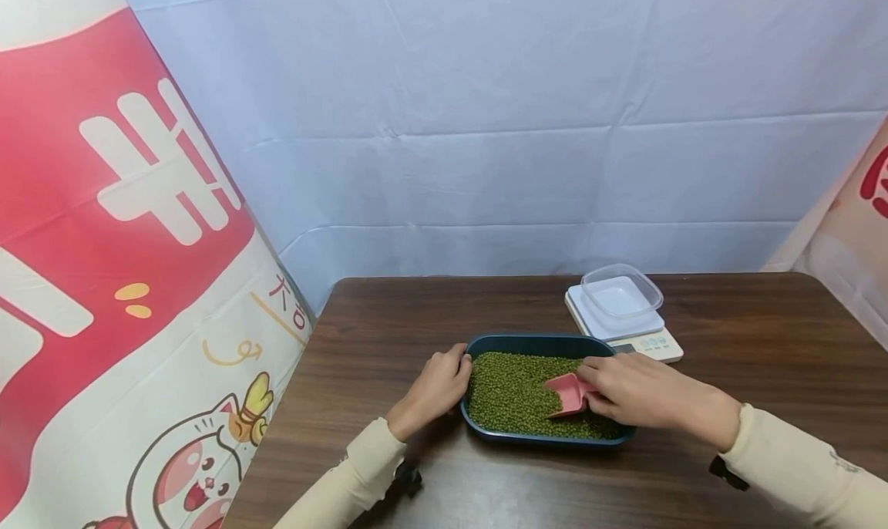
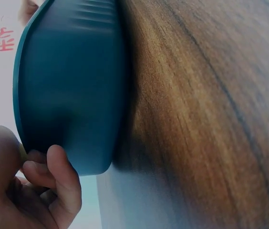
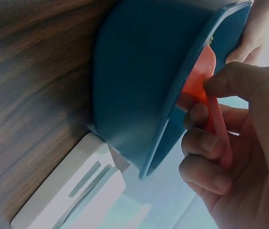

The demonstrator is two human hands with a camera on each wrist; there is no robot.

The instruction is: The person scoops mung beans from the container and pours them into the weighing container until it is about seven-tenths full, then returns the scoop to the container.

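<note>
A dark blue tub (image 1: 527,436) full of green mung beans (image 1: 509,394) stands on the wooden table. My left hand (image 1: 438,382) grips the tub's left rim; the left wrist view has its curled fingers (image 2: 65,179) at the tub wall. My right hand (image 1: 627,386) holds a pink scoop (image 1: 570,394) by its handle inside the tub, over the right part of the beans. The scoop's front edge meets the beans, and its tray looks mostly bare. In the right wrist view the thumb and fingers wrap the scoop handle (image 3: 220,131).
Behind the tub on the right sits a white kitchen scale (image 1: 666,346) with a clear plastic container (image 1: 622,291) on its plate. The brown table (image 1: 416,305) reaches back to a pale cloth backdrop (image 1: 486,174). A printed red and white banner (image 1: 125,228) hangs on the left.
</note>
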